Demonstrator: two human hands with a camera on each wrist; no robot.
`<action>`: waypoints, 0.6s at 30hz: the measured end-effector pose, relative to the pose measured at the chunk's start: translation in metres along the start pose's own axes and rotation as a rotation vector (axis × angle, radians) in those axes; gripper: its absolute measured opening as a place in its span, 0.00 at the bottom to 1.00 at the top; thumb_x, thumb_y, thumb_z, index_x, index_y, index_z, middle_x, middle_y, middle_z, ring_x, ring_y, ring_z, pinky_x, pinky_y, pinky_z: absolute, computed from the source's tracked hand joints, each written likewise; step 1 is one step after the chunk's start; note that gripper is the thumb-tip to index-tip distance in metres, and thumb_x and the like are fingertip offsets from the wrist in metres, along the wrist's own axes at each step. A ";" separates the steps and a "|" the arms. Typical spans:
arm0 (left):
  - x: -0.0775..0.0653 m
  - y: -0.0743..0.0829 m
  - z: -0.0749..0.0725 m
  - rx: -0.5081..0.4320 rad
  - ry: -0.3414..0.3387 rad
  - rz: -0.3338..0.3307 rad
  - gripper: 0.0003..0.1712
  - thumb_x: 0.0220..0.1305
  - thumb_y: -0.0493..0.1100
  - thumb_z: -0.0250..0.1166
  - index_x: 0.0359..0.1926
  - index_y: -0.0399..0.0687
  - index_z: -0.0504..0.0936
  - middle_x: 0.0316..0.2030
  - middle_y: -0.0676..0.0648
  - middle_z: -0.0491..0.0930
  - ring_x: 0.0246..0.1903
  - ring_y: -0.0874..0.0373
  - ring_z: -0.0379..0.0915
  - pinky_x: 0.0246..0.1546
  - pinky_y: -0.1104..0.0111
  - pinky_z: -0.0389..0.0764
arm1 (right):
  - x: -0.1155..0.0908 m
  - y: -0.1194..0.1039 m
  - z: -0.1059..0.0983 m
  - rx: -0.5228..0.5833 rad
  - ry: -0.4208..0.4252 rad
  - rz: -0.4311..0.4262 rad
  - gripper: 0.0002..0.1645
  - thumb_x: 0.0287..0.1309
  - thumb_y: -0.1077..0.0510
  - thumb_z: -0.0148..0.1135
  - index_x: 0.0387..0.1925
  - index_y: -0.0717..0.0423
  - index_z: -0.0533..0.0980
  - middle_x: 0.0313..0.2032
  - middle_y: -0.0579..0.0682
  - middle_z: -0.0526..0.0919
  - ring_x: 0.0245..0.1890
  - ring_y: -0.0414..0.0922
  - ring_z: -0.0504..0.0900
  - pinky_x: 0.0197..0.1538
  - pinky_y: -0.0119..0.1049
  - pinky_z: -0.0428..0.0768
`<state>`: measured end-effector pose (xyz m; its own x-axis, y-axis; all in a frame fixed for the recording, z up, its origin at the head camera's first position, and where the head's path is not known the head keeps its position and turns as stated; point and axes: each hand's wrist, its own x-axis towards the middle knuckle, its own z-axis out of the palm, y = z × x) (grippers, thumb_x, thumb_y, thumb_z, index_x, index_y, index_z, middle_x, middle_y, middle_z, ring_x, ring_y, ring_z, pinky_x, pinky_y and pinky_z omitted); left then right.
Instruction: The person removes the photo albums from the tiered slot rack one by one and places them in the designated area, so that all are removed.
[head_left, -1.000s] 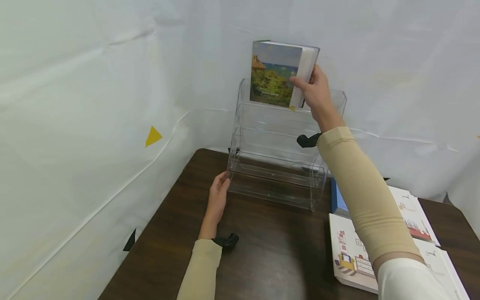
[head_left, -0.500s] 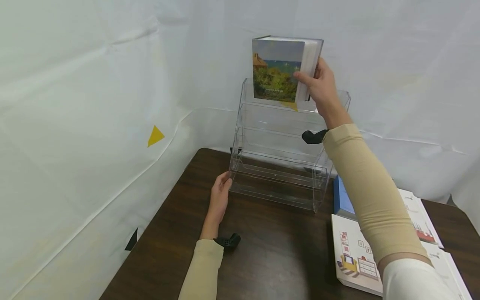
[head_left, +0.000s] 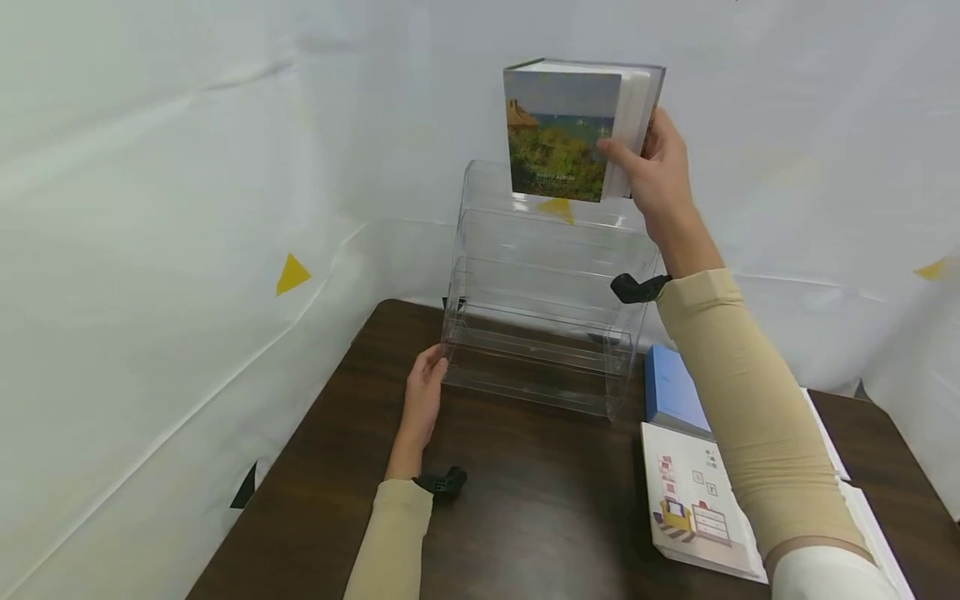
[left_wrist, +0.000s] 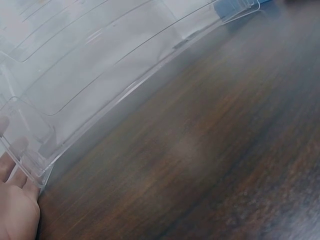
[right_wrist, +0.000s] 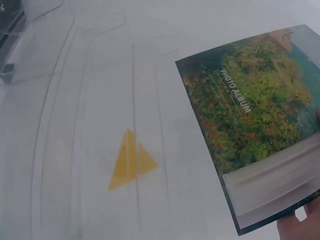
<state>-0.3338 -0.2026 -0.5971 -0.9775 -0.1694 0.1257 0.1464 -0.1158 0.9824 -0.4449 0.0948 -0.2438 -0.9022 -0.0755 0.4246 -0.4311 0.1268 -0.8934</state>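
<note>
In the head view my right hand [head_left: 660,171] grips a thick photo album [head_left: 558,137] by its page-edge side, thumb on the front cover. The cover carries a painted seaside scene with a house and bushes. It is held upright over the top tier of a clear acrylic display rack [head_left: 536,287], which overlaps it only near its bottom edge. My left hand [head_left: 423,396] holds the rack's lower left edge. Through the clear plastic in the left wrist view, the left fingers [left_wrist: 17,150] show at the rack's corner. Lettering and white pages of the album face the right wrist camera.
On the dark wooden table [head_left: 525,500], a blue book [head_left: 675,387] lies right of the rack. Nearer lies a white book [head_left: 693,504] with furniture drawings; more white books [head_left: 873,533] are partly hidden by the right sleeve. White sheeting [head_left: 187,292] encloses the back and left.
The right hand has raised the photo album from the rack's top tier and brought it closer to the camera. The left hand stays at the rack's edge. The head view has shifted slightly.
</note>
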 end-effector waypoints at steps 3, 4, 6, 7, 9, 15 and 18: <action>0.003 -0.001 -0.005 0.004 -0.002 -0.011 0.26 0.86 0.46 0.54 0.77 0.45 0.69 0.78 0.41 0.67 0.81 0.45 0.59 0.82 0.46 0.61 | -0.011 -0.003 -0.004 -0.005 0.011 -0.037 0.36 0.71 0.53 0.71 0.76 0.37 0.69 0.71 0.47 0.78 0.72 0.50 0.74 0.74 0.61 0.71; 0.003 -0.001 -0.007 0.006 -0.001 -0.014 0.26 0.86 0.47 0.54 0.78 0.45 0.69 0.78 0.41 0.67 0.81 0.45 0.59 0.82 0.46 0.60 | -0.015 -0.004 -0.005 0.003 0.014 -0.049 0.36 0.71 0.54 0.71 0.76 0.37 0.69 0.71 0.47 0.78 0.72 0.50 0.74 0.74 0.61 0.71; 0.005 0.000 -0.010 0.012 0.003 -0.016 0.26 0.87 0.47 0.54 0.78 0.46 0.69 0.78 0.41 0.67 0.81 0.45 0.58 0.82 0.46 0.60 | -0.024 -0.004 -0.007 0.022 0.018 -0.075 0.36 0.71 0.55 0.71 0.76 0.39 0.69 0.71 0.47 0.78 0.72 0.50 0.74 0.74 0.59 0.71; 0.006 0.001 -0.011 0.014 0.003 -0.015 0.26 0.87 0.47 0.54 0.78 0.46 0.69 0.78 0.41 0.67 0.82 0.45 0.58 0.82 0.45 0.60 | -0.029 -0.003 -0.008 0.033 0.019 -0.087 0.37 0.71 0.56 0.71 0.76 0.40 0.70 0.71 0.48 0.78 0.72 0.50 0.74 0.74 0.59 0.71; 0.007 0.002 -0.012 0.020 0.000 -0.008 0.27 0.87 0.48 0.54 0.79 0.45 0.68 0.79 0.40 0.66 0.82 0.44 0.57 0.82 0.44 0.59 | -0.040 -0.001 -0.010 0.061 0.017 -0.107 0.37 0.70 0.57 0.71 0.76 0.42 0.70 0.70 0.49 0.78 0.73 0.50 0.74 0.73 0.58 0.71; 0.010 0.001 -0.017 0.016 0.002 -0.022 0.28 0.87 0.50 0.54 0.79 0.47 0.68 0.79 0.41 0.65 0.82 0.44 0.57 0.82 0.44 0.59 | -0.079 0.015 -0.014 0.056 -0.009 -0.102 0.38 0.72 0.59 0.71 0.78 0.42 0.68 0.72 0.50 0.76 0.74 0.51 0.73 0.76 0.61 0.69; 0.012 -0.001 -0.018 0.012 0.008 -0.033 0.27 0.86 0.51 0.55 0.78 0.49 0.69 0.78 0.42 0.66 0.82 0.46 0.57 0.82 0.45 0.59 | -0.100 0.023 -0.017 0.047 -0.030 -0.052 0.39 0.73 0.58 0.70 0.79 0.40 0.67 0.73 0.50 0.74 0.76 0.50 0.72 0.77 0.65 0.67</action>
<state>-0.3430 -0.2219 -0.5990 -0.9805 -0.1732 0.0926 0.1127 -0.1100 0.9875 -0.3645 0.1225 -0.3048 -0.8776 -0.1102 0.4666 -0.4755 0.0755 -0.8765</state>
